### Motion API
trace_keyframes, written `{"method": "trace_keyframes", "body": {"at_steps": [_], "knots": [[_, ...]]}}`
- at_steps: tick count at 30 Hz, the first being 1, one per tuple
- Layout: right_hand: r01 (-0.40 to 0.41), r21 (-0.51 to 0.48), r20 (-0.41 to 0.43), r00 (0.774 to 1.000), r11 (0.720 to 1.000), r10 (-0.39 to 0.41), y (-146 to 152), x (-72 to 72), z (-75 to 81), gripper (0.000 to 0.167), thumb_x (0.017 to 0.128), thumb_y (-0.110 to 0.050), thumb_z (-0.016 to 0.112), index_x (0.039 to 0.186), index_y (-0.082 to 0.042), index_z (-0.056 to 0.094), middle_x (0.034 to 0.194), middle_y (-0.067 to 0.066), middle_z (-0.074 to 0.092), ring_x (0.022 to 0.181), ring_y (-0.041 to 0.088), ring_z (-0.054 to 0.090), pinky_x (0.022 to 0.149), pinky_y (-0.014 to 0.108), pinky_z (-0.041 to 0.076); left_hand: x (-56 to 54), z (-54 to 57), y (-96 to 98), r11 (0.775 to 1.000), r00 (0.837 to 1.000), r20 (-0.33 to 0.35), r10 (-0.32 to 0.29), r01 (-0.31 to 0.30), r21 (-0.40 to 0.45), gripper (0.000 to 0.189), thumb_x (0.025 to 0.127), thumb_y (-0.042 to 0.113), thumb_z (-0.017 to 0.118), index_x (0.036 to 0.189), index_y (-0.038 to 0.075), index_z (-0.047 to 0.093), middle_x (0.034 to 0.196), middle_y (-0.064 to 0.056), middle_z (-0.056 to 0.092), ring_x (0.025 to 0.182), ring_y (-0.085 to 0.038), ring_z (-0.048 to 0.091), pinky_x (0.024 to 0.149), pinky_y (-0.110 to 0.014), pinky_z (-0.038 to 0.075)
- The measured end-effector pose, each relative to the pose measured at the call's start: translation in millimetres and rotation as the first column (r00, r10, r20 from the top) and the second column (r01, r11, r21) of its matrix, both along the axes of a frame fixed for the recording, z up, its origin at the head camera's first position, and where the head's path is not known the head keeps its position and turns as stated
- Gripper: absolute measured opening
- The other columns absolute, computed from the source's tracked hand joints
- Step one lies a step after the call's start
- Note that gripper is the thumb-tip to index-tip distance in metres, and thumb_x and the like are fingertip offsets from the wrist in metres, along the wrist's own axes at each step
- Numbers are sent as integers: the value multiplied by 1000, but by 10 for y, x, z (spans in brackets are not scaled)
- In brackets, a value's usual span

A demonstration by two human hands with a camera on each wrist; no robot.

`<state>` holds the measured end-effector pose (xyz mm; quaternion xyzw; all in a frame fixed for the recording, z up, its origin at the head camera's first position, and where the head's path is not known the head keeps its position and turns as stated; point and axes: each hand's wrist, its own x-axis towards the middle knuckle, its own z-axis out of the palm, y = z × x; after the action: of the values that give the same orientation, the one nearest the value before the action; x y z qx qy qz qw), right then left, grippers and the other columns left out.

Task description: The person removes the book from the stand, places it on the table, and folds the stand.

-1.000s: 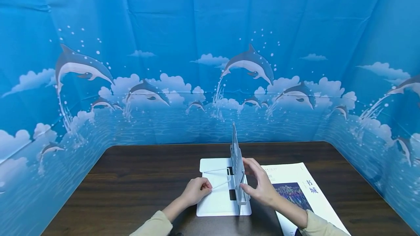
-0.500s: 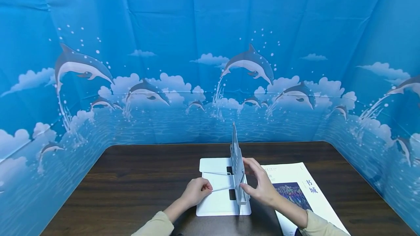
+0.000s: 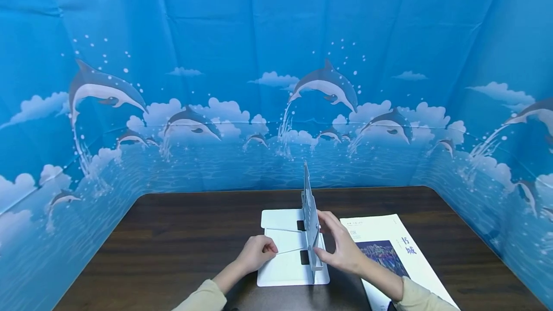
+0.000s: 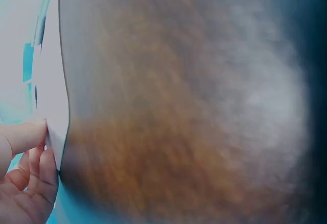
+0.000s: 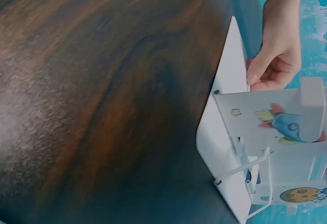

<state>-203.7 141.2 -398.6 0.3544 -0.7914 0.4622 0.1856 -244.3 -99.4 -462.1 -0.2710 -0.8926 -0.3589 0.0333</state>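
A white book stand lies open at the middle of the table, its flat base [image 3: 285, 272] under an upright back plate [image 3: 310, 215]. Cartoon pictures show on the plate [image 5: 271, 127] in the right wrist view. My left hand [image 3: 258, 253] is at the base's left side, thumb and fingertips pinching the thin wire support [image 3: 290, 252]. In the left wrist view the left hand's fingers [image 4: 30, 137] are right at a white edge. My right hand [image 3: 341, 248] holds the back plate from its right side, thumb near the front, fingers farther back.
A book [image 3: 414, 263] with a white cover and a colourful picture lies to the right, under my right forearm. The dark wooden table [image 3: 186, 234] ends at a blue dolphin-print curtain [image 3: 242, 85] behind and at both sides.
The wire support's end near the back plate has shifted slightly toward me and to the right. Both hands keep their hold; the whole head view has moved a little.
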Motion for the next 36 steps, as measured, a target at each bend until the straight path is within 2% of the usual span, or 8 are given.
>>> {"method": "trace_keyframes", "body": {"at_steps": [5,12,14,22,24,29,34,36], "knots": [[1,8,53,999,1000,-1,-35,80,78,63,69,-7,61,126,10,40,113,24,51,95,29,58,77,44,51,7,36,-21,1000,999,43,-20,21,-6,9,76,-6,64,72,3,65,61,2,56,55,-2,45,51,-17,41],[53,58,57,997,997,-56,10,-104,-253,67,74,-20,59,136,-11,35,124,12,49,96,18,56,77,42,52,28,192,-48,996,981,185,-63,73,-48,6,77,2,68,83,2,65,70,4,57,62,-6,47,56,-19,42],[61,55,50,997,997,-64,7,-124,-310,66,75,-22,59,135,-12,35,123,10,50,96,18,56,77,40,52,41,240,-59,995,975,204,-82,93,-46,8,79,3,66,87,2,65,76,0,60,65,-8,50,58,-20,43],[88,63,30,995,994,-90,-85,-115,-340,62,76,-25,57,133,-13,37,110,1,52,93,14,56,74,36,53,150,436,-92,990,976,190,-105,85,109,20,84,5,61,102,-3,62,99,-16,62,84,-21,59,75,-35,51],[87,63,27,996,994,-89,-112,-113,-336,62,76,-26,57,133,-12,37,108,0,51,91,15,56,73,35,53,193,529,-89,982,976,187,-107,75,172,24,84,7,62,107,-3,60,104,-18,61,89,-25,60,78,-40,51],[96,86,10,995,992,-97,-177,-117,-344,62,74,-24,59,131,-10,39,106,-2,52,89,16,56,69,33,53,292,773,-88,946,976,192,-103,36,323,43,81,16,67,119,1,53,116,-16,56,100,-27,58,79,-32,52],[112,105,-18,994,988,-111,-258,-118,-341,62,72,-22,62,129,-11,41,106,-1,53,89,14,55,68,29,52,369,950,-95,891,977,151,-153,70,449,55,80,12,69,129,3,45,124,-17,51,106,-29,55,82,-28,50],[121,111,-12,993,986,-121,-292,-113,-335,61,72,-25,62,129,-12,42,107,-1,53,89,14,55,68,29,53,398,985,-103,881,978,127,-166,89,465,59,79,10,68,132,4,42,126,-18,49,108,-30,54,83,-30,50]]}}
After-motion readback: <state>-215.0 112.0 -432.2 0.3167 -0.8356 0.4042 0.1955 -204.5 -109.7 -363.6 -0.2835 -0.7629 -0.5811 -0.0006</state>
